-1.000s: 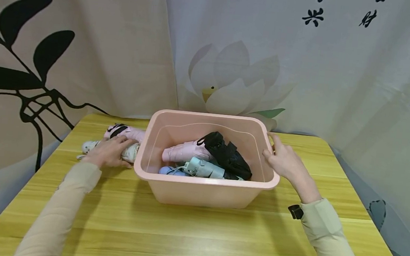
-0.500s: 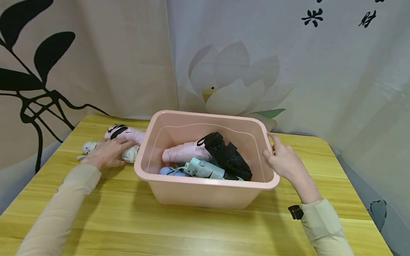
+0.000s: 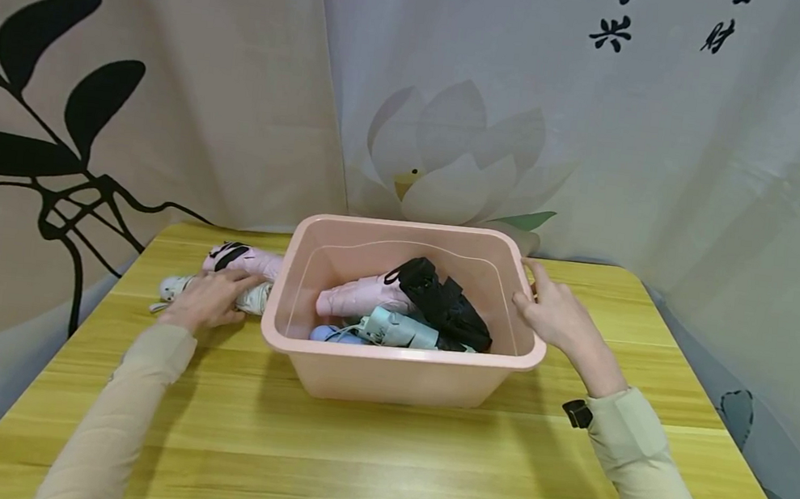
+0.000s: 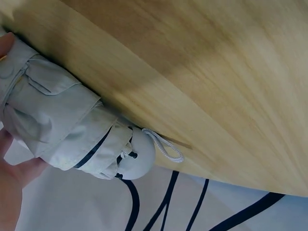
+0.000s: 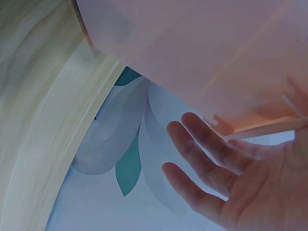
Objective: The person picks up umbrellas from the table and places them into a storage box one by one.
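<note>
My left hand [image 3: 208, 298] grips a white folded umbrella [image 4: 62, 110] that lies on the table left of a pink plastic bin [image 3: 397, 375]. The left wrist view shows the umbrella's rounded white handle end with a cord loop, and fingers on both sides of its body. Just behind it is a pale pink folded umbrella [image 3: 260, 261] with a black strap. My right hand [image 3: 558, 311] pinches the bin's right rim between thumb and forefinger. In the right wrist view its other fingers [image 5: 202, 163] extend loosely beside the bin's outer wall.
Inside the bin lie a black folded umbrella [image 3: 448, 307], a pink one [image 3: 366, 296], a light blue one [image 3: 399, 329] and a blue rounded piece [image 3: 336, 334]. The wooden table [image 3: 376, 475] ends at a printed curtain [image 3: 240, 102] behind.
The left hand's digit nearest me has drawn in slightly against the white umbrella. The right hand and the bin have stayed in place.
</note>
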### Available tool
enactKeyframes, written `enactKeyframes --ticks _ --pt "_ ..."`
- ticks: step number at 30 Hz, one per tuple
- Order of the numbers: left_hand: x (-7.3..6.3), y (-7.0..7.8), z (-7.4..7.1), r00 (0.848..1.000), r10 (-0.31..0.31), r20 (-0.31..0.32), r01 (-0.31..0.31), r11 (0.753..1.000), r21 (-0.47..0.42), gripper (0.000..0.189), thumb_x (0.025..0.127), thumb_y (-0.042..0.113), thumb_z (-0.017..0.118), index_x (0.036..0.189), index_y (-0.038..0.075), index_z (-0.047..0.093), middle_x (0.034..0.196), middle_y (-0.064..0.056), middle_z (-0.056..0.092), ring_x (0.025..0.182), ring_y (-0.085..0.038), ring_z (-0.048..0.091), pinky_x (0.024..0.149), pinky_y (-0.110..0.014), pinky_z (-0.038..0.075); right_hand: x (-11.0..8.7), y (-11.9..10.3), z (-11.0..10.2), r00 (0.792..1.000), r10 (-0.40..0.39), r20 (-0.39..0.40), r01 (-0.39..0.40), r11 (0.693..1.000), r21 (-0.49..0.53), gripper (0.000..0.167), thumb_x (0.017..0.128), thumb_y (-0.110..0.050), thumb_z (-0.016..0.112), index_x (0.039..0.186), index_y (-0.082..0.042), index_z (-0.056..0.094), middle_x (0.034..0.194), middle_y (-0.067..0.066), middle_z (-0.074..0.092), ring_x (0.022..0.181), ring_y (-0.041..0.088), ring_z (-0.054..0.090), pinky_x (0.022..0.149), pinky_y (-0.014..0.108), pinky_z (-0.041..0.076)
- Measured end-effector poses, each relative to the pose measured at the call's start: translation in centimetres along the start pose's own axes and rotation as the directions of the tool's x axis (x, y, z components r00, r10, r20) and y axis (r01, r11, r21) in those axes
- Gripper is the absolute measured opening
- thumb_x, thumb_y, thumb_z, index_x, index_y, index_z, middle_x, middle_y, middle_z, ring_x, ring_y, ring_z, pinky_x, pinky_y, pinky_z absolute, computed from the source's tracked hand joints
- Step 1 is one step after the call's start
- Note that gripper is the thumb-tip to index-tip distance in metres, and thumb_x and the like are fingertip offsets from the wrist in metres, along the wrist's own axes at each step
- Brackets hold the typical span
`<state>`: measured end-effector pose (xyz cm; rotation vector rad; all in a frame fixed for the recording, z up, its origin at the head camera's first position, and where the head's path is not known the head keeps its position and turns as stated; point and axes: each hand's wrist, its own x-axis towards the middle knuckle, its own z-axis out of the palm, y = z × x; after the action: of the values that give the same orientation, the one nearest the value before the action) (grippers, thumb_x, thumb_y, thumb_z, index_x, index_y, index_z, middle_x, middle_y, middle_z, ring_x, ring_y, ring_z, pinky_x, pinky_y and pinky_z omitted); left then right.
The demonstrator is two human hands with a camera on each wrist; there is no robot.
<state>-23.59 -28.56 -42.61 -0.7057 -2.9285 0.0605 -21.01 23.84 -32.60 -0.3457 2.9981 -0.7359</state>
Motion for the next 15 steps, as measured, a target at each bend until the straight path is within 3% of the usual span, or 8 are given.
enactKeyframes --ticks 15 --pt "-0.58 -0.08 -0.08 0.996 -0.022 -0.087 0.027 0.998 0.061 0.07 0.074 0.026 0.081 0.135 0.012 0.05 0.13 -0.023 0.055 0.111 -0.046 0.058 0.087 -0.068 0.044 -0.02 -0.06 -0.05 1.0 0.006 0.007 -0.006 1.0 -0.001 0.061 0.095 -0.027 0.042 0.15 -0.008 0.023 0.114 0.022 0.064 0.084 0.028 0.066 0.07 0.04 0.051"
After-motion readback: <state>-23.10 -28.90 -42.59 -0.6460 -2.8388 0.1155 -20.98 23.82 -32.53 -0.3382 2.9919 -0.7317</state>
